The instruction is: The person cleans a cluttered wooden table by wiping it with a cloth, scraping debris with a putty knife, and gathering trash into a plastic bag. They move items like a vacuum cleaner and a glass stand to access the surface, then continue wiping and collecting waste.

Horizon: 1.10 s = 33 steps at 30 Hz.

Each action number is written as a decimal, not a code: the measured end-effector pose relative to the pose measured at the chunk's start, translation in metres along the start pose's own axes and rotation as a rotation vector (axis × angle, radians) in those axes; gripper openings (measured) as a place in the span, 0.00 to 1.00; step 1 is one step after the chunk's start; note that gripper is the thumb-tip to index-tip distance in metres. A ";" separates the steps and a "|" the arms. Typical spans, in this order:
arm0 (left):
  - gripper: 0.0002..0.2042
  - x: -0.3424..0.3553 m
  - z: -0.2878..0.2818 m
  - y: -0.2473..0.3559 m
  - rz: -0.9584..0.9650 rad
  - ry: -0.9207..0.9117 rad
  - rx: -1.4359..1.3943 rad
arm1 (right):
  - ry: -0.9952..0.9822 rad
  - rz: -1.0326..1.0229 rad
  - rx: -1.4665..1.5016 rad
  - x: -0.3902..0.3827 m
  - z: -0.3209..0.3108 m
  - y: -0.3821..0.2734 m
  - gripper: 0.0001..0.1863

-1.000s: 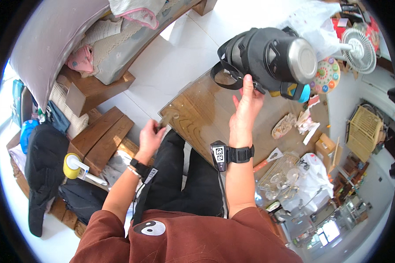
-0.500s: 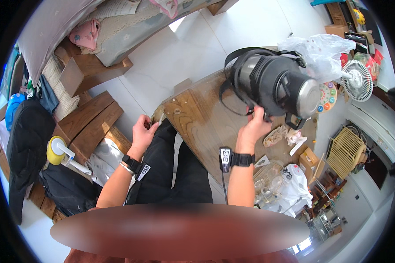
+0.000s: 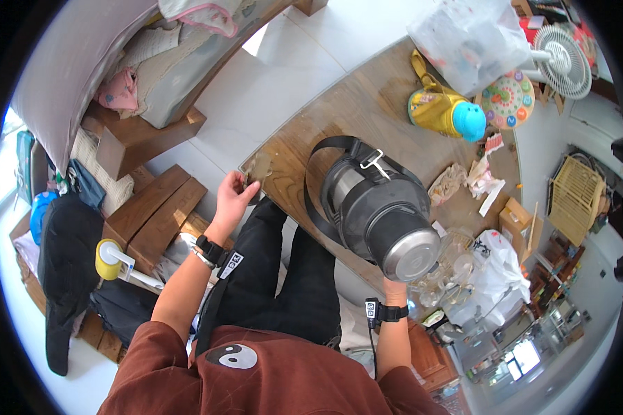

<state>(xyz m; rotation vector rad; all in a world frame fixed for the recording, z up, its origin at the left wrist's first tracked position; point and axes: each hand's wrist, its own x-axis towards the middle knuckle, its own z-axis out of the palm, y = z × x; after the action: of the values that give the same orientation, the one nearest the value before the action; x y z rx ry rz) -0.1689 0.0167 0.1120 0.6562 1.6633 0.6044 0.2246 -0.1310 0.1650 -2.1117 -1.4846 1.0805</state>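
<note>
A large black-and-steel thermos (image 3: 381, 204) with a black carrying strap (image 3: 318, 194) is in front of me over the wooden table (image 3: 311, 138), its silver-ended cap tilted toward me. My right hand (image 3: 394, 285) is at the cap end; most of it is hidden behind the thermos, and it appears to hold it from below. At the table's near left corner, my left hand (image 3: 235, 200) is closed in a pinch beside a small translucent piece (image 3: 258, 169). What exactly the fingers grip is hard to make out.
Farther back stand a yellow bottle with a blue lid (image 3: 446, 114), a clear plastic bag (image 3: 467, 45), a toy clock (image 3: 507, 100) and a white fan (image 3: 563, 62). Glassware (image 3: 450, 266) and a white bag (image 3: 495, 277) sit at right. A wooden stool (image 3: 156, 218) is at left.
My right hand has brought the thermos nearer and to the left, turning its cap end toward me. The yellow bottle behind it now shows. My left hand stays at the table corner.
</note>
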 end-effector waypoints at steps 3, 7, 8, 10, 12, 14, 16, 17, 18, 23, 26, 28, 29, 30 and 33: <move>0.13 0.002 0.032 0.042 0.045 -0.246 -0.433 | 0.036 0.192 0.533 0.006 0.005 -0.004 0.33; 0.21 0.002 0.088 0.093 0.028 -0.642 -0.720 | 0.070 0.252 0.803 0.009 0.019 -0.043 0.32; 0.24 -0.001 0.099 0.099 -0.004 -0.686 -0.637 | 0.082 0.259 0.836 0.007 0.022 -0.054 0.32; 0.24 -0.008 0.108 0.107 -0.083 -0.718 -0.572 | 0.129 0.267 0.889 0.003 0.031 -0.072 0.31; 0.26 -0.015 0.106 0.109 -0.044 -0.750 -0.686 | 0.177 0.087 0.532 0.002 0.038 -0.084 0.33; 0.31 -0.022 0.092 0.113 -0.070 -0.692 -0.661 | 0.316 0.080 0.598 0.002 0.051 -0.101 0.35; 0.34 -0.033 0.073 0.118 -0.068 -0.641 -0.613 | 0.245 -0.038 0.279 0.000 0.054 -0.119 0.37; 0.36 -0.040 0.059 0.123 -0.079 -0.612 -0.545 | 0.242 -0.011 0.386 -0.002 0.057 -0.131 0.38; 0.35 -0.045 0.047 0.126 -0.036 -0.627 -0.474 | 0.271 0.033 0.538 -0.004 0.061 -0.143 0.38; 0.34 -0.078 -0.012 0.121 -0.050 -0.294 -0.246 | 0.186 0.006 0.660 -0.003 0.084 -0.173 0.28; 0.32 -0.081 -0.031 0.099 -0.099 -0.285 -0.400 | 0.149 -0.067 0.626 0.004 0.101 -0.167 0.24; 0.31 -0.082 -0.039 0.083 -0.119 -0.291 -0.493 | 0.143 -0.085 0.632 0.005 0.108 -0.162 0.23; 0.30 -0.081 -0.041 0.076 -0.122 -0.300 -0.530 | 0.129 -0.091 0.636 0.004 0.108 -0.158 0.23; 0.29 -0.081 -0.043 0.070 -0.128 -0.307 -0.558 | 0.132 -0.101 0.651 0.003 0.105 -0.153 0.23; 0.28 -0.082 -0.045 0.061 -0.134 -0.332 -0.622 | -0.127 -0.115 0.701 0.000 0.091 -0.128 0.24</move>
<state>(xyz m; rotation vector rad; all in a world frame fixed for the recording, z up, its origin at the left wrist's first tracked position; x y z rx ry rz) -0.1945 0.0001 0.2190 0.1741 1.1122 0.8160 0.0733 -0.0935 0.1891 -1.4750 -1.0380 1.4447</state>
